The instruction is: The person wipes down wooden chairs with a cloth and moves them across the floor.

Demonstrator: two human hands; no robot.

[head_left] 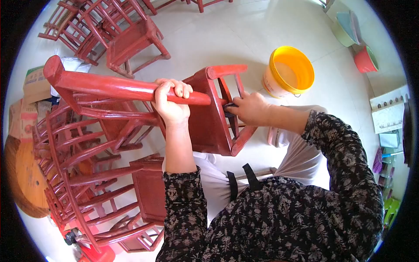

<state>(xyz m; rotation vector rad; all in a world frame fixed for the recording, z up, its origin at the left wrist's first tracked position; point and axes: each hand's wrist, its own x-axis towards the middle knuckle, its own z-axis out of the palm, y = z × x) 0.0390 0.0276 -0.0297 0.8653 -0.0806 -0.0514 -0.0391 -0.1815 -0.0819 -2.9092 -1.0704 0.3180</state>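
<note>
A glossy red wooden chair (198,126) is tipped over in front of my knees, its thick round bar reaching to the upper left. My left hand (173,101) is wrapped around that bar, near the flat panel. Between the rails at the chair's right end, my right hand (253,109) pinches a small dark cloth (229,109) against the wood. Most of the cloth is hidden by the fingers and rails.
A yellow bucket (275,65) holding cloudy liquid stands on the tiled floor beyond my right hand. Several red chairs crowd the left, one chair (133,41) at the upper left. A round wooden board (28,179) leans far left. Basins (365,60) line the right wall.
</note>
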